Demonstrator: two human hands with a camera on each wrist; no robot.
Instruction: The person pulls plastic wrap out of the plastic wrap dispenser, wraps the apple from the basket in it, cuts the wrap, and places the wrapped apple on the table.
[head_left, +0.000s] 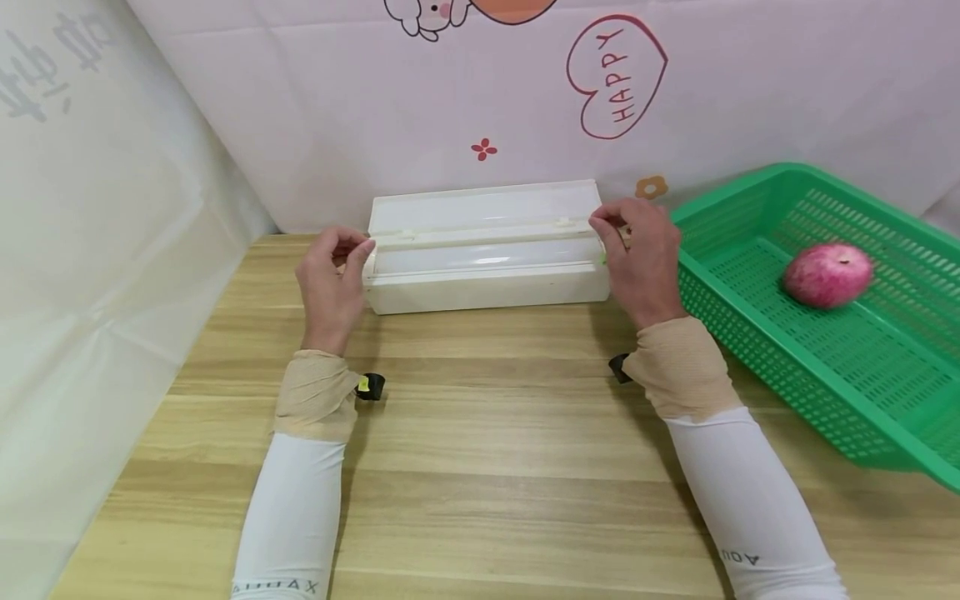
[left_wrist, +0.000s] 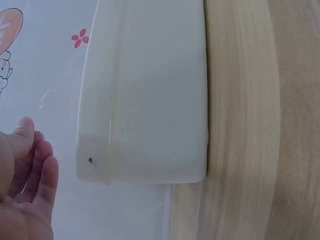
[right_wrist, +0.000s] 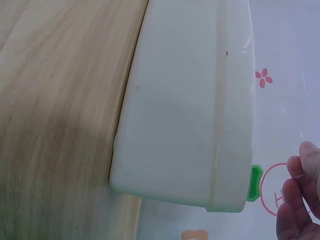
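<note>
1. Dispenser box [head_left: 487, 275]: plain white plastic, no pattern; a small green tab [right_wrist: 255, 183] marks its right end.
2. Table [head_left: 487, 467]: light wood grain in pale tan and yellowish bands.
3. Basket [head_left: 862, 392]: bright green, with a perforated grid pattern on floor and walls.
4. Fruit [head_left: 827, 274]: pink-red skin with fine pale streaks.
5. Backdrop [head_left: 337, 108]: pale pink sheet printed with a red flower [head_left: 483, 149], a red heart outline [head_left: 617, 77] lettered "HAPPY", and an orange flower [head_left: 651, 187].
6. Sleeves [head_left: 288, 517]: white, with dark lettering near the lower edge.
7. Wrist wraps [head_left: 317, 393]: beige.
</note>
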